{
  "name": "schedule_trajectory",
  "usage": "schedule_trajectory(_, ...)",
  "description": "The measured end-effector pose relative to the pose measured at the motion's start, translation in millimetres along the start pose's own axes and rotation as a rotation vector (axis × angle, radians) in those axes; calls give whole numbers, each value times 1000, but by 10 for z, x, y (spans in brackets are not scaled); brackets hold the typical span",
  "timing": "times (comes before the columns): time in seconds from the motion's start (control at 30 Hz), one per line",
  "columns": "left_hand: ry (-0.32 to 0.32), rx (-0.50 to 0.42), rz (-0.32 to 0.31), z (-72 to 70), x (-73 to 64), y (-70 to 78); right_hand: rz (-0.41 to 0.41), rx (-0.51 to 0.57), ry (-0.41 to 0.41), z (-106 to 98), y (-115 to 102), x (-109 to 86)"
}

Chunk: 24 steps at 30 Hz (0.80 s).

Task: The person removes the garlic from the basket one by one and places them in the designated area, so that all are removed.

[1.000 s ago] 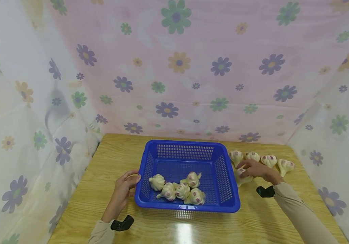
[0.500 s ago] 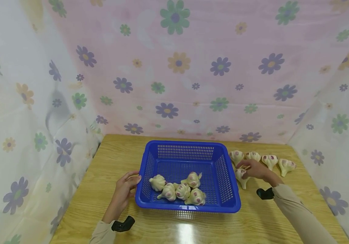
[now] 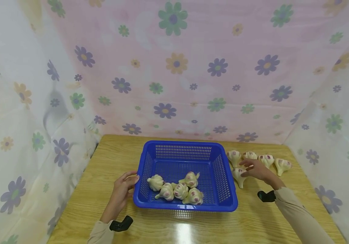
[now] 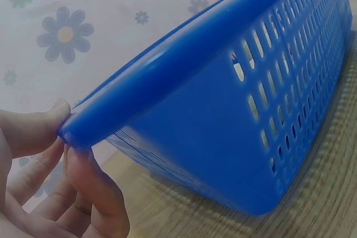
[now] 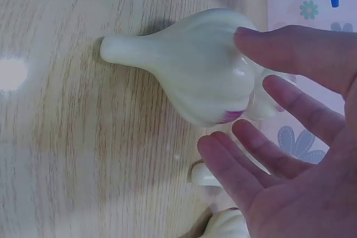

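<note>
Five garlic bulbs lie in the near half of a blue basket on a wood-grain table, while four bulbs in a row and one nearer bulb sit to its right. A person's left hand pinches the basket's left rim, thumb above and fingers beneath. The right hand is spread at the nearer bulb, thumb and fingers well parted and closed round nothing; whether the thumb tip touches it cannot be told. A sound grip would likely set thumb and fingertips on opposite sides of the round body, since the slim neck, pointing toward the person, looks a less steady hold. The fingers do best to avoid the bulb just behind, and the left hand's pinch should help steady the basket if knuckles brush it.
</note>
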State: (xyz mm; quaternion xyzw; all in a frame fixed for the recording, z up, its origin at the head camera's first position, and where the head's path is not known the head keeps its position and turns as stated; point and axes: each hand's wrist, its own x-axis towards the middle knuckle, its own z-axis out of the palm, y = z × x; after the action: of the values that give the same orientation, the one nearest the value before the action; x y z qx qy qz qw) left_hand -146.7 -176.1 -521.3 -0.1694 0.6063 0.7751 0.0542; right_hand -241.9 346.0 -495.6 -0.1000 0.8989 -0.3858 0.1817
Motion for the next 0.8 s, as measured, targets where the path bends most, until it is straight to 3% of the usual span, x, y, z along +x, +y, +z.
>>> schedule_trajectory(0.3,1,-18,-1,-8,17,-4,-24,0,51,-98,-66,-60)
schedule_trajectory(0.8,1,3,-6,-2,3,8,-91,97,77,-154,-565,-171)
